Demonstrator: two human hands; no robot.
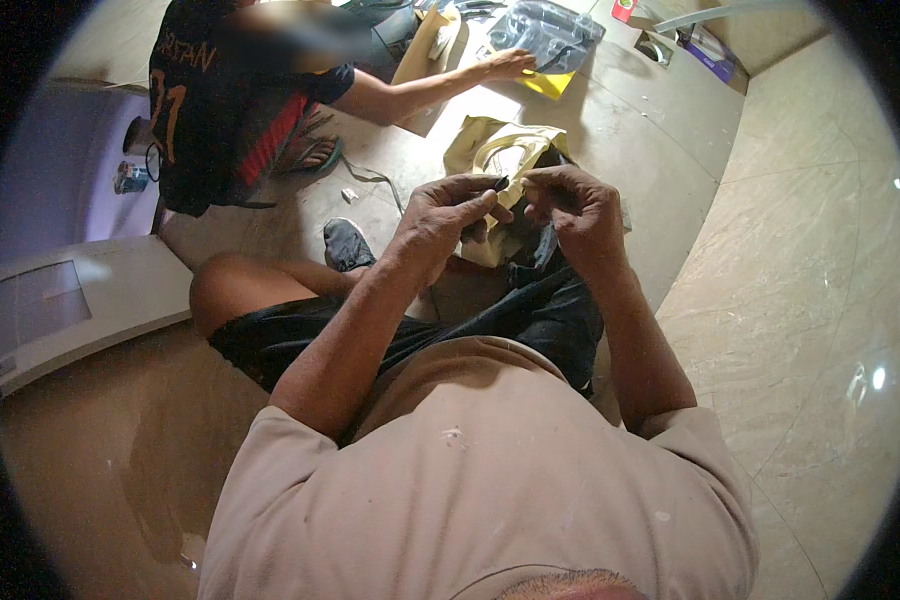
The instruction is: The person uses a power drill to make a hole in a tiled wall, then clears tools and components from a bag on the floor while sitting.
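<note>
My left hand (438, 222) is raised over my lap, closed in a pinch on a small black piece (501, 184) whose kind is too small to tell. Close beside it, my right hand (578, 205) is also pinched shut; whatever its fingertips hold is hidden. Below and behind the hands lies a crumpled pale yellow bag (467, 137). A dark strip (546, 246) hangs beneath my right hand, and I cannot tell whether that hand holds it.
At the upper left a co-worker in a dark shirt (205, 110) reaches toward a clear plastic package (550, 35) with a yellow piece (550, 84) beneath it. Cardboard (430, 45) stands beside them. A purple-and-white box (708, 52) lies by the right wall. A white panel (80, 310) is at left.
</note>
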